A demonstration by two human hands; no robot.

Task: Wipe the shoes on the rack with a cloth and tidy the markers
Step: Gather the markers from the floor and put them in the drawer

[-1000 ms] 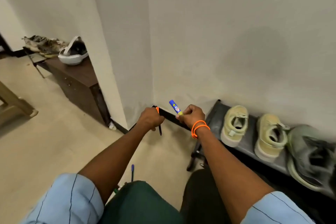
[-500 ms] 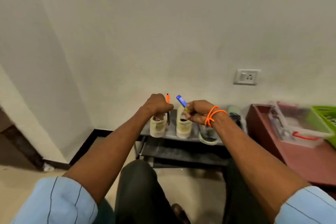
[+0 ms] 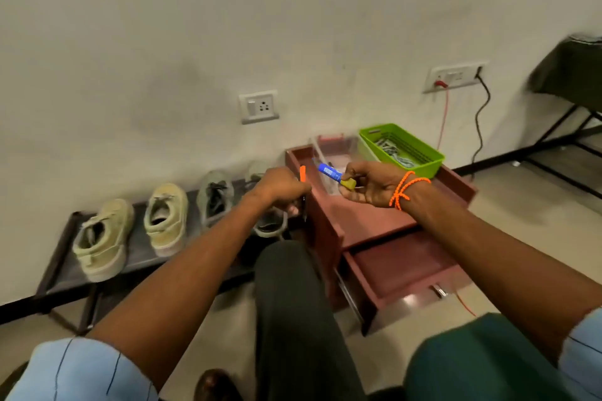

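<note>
Blue-and-yellow marker [image 3: 332, 174] pinched in right hand [image 3: 371, 184], now over the reddish-brown cabinet [image 3: 368, 221] rather than before the shoe rack. Orange-capped pen [image 3: 303, 173] gripped in curled left hand [image 3: 280, 187], cap up, just at nine o'clock of the marker. Behind both, a clear tray [image 3: 335, 146] and green basket [image 3: 402, 148] on the cabinet top, at twelve to one o'clock. Open drawer [image 3: 400, 270] at five o'clock. Shoe rack [image 3: 62, 257] swung out to nine o'clock since half a second back, carrying two pale yellow sneakers [image 3: 104, 238] and grey-green ones [image 3: 215, 195]. Wall socket [image 3: 259, 106] at eleven o'clock.
</note>
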